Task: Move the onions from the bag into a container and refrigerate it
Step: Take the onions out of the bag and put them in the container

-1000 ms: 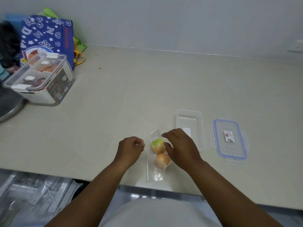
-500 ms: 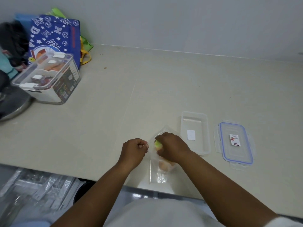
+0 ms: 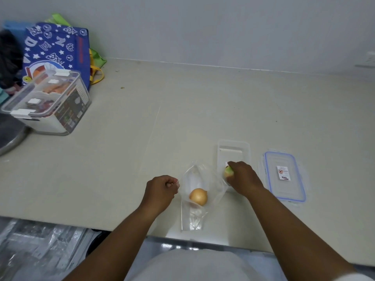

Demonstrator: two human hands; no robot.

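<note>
clear plastic: bag (image 3: 194,201) lies flat on the counter (image 3: 182,110) near its front edge, mouth facing away from the person
left hand (image 3: 160,191): fingers curled shut, pinching the bag's left edge at the mouth
right hand (image 3: 243,179): fingers wrapped around a greenish onion (image 3: 228,171), held over the near end of the tub (image 3: 233,151); whether the onion touches the tub floor i cannot tell
golden onion (image 3: 198,196): inside the bag, about halfway down, between the two hands
tub: clear, rectangular, uncovered, just right of the bag; its far end shows bare plastic
lid (image 3: 284,175): clear with a blue rim and a small label, lying flat just right of the tub, apart from it
box (image 3: 48,106): larger clear box with white clips, closed, far left of the counter, food inside but blurred
tote (image 3: 56,51): blue with white stars and letters, standing behind the box against the wall, yellow handle trailing beside it
green cloth (image 3: 97,57): peeks out behind the tote
metal pan (image 3: 10,134): grey round edge at the far left, just beside the box
</note>
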